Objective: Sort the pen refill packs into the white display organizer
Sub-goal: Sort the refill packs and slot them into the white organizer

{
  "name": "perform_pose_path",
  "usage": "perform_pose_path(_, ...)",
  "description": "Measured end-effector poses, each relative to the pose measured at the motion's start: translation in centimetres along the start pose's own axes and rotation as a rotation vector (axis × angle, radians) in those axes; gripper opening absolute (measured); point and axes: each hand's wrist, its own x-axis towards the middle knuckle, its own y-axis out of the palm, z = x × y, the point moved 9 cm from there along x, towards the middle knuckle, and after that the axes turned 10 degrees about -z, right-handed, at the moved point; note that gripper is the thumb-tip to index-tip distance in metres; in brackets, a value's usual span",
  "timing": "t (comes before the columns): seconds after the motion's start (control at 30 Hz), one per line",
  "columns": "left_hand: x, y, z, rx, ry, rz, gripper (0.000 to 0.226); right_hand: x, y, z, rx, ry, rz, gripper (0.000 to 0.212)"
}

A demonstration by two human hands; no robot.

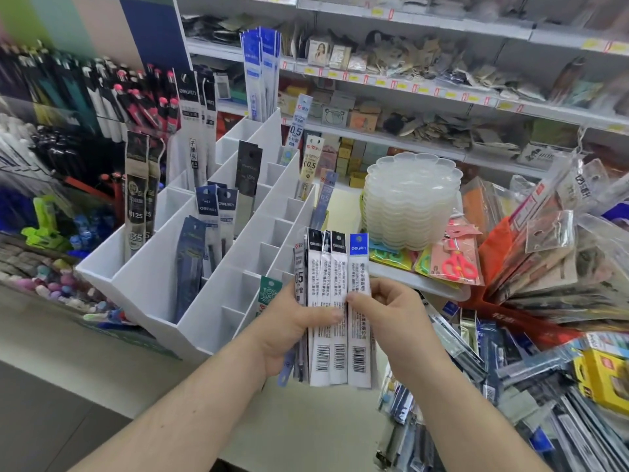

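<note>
Head view: choosing which pack to file from a fanned bunch.
Left hand (292, 330) grips the refill packs (326, 301); right hand (391, 313) pinches the blue-topped pack (359, 267), likely bound for a matching slot in the white organizer (156, 284).

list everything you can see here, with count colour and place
refill packs in hand: several, white with black or blue tops, fanned out
white display organizer: one, left of centre, partly stocked
blue refill packs: a few, organizer's back slot
clear lidded tubs: one stack, right of organizer
pink scissors pack: one, beside the tubs
loose packs: many, mixed, piled right
left hand: grips the fan
right hand: pinches the blue-topped pack
</note>
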Motion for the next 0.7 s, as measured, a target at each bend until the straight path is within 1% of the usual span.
perform_pose_path(0.13,-0.1,-0.5,-0.1,-0.005,-0.025,-0.034,0.063,-0.2,0.7,-0.4,0.168,0.101,0.053,0.021)
perform_pose_path(0.2,-0.2,-0.7,-0.2,-0.017,-0.024,-0.06,0.062,-0.3,1.1,-0.6,0.243,0.152,0.079,0.022)
perform_pose_path(0.3,-0.3,-0.9,-0.3,-0.012,-0.01,-0.103,0.058,-0.4,1.3,-0.7,0.284,0.148,0.094,0.023)
perform_pose_path(0.37,-0.3,-1.2,-0.4,0.013,0.01,-0.144,0.054,-0.3,1.2,-0.7,0.291,0.132,0.067,0.022)
perform_pose_path(0.5,-0.5,-1.8,-0.7,0.057,0.06,-0.21,0.047,-0.3,0.5,-0.7,0.289,0.091,-0.04,0.018)
perform_pose_path(0.6,-0.8,-1.4,-0.6,0.008,0.077,-0.202,0.038,-0.6,0.2,-0.5,0.233,0.031,-0.114,0.015)
perform_pose_path(0.63,-0.9,-1.3,-0.6,0.007,0.085,-0.197,0.037,-0.7,0.2,-0.3,0.225,0.013,-0.129,0.015)
perform_pose_path(0.7,-1.0,-1.1,-0.7,0.041,0.1,-0.175,0.049,-0.9,0.2,-0.1,0.226,-0.005,-0.13,0.012)
